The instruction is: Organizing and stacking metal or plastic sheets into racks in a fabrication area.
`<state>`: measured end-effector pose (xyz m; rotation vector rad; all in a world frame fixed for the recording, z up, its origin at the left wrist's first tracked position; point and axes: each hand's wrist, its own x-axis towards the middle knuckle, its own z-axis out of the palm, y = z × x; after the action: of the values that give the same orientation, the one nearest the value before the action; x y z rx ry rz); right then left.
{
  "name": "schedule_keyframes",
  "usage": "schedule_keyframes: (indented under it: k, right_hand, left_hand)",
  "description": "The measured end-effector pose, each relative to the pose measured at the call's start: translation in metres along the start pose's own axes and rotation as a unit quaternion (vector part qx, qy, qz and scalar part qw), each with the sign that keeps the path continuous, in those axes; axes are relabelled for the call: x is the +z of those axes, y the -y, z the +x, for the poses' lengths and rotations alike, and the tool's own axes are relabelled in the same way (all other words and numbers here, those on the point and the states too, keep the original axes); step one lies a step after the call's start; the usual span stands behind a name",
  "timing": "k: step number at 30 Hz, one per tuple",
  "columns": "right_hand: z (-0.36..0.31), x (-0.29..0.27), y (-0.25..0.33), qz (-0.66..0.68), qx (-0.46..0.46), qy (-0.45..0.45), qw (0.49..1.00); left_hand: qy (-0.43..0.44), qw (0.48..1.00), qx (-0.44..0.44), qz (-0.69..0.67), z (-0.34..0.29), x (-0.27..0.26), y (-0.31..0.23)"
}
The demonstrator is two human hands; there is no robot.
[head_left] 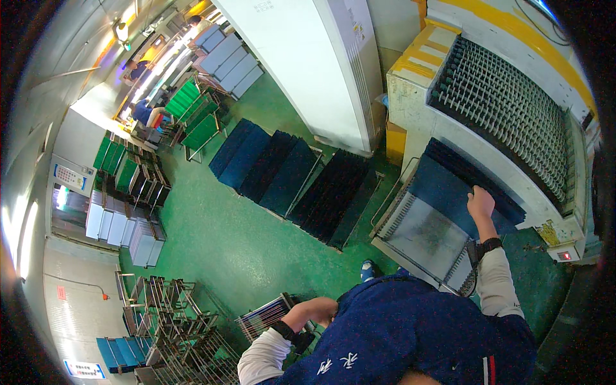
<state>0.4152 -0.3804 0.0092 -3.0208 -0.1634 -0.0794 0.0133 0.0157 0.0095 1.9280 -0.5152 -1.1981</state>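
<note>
My right hand (481, 204) is closed at the edge of a flat dark blue panel (439, 192), the front one of several standing in a slotted metal rack. The rack's tray (427, 224) shows bare grey metal in front of the panels, with toothed strips along both sides. At my waist, my left hand (323, 311) rests against my dark blue apron (410, 321). Its fingers are turned in and hidden, so what they do does not show. A black band sits on each wrist.
Beside the rack stands a machine with a bed of rollers (504, 115). More racks of dark panels (269, 170) stand on the green floor (256, 256) ahead. Metal frames (179, 321) are piled at lower left. A tall white cabinet (314, 64) rises behind; people sit far left.
</note>
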Motion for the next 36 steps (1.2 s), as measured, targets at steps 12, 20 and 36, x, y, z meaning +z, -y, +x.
schedule_keyframes:
  k: [12,20,36]
  right_hand:
    - [0.000,0.004,-0.003,0.000,-0.009,-0.015,1.000]
    - [-0.001,0.000,0.000,0.001,-0.010,-0.013,1.000]
    - [0.000,0.001,0.001,0.002,-0.009,-0.015,1.000]
  left_hand:
    - [-0.034,0.997,-0.011,-0.067,-0.002,0.000,-0.011]
    - [-0.035,0.986,-0.081,-0.141,-0.001,0.009,0.001]
    - [-0.016,0.935,-0.110,-0.336,0.011,0.039,0.052]
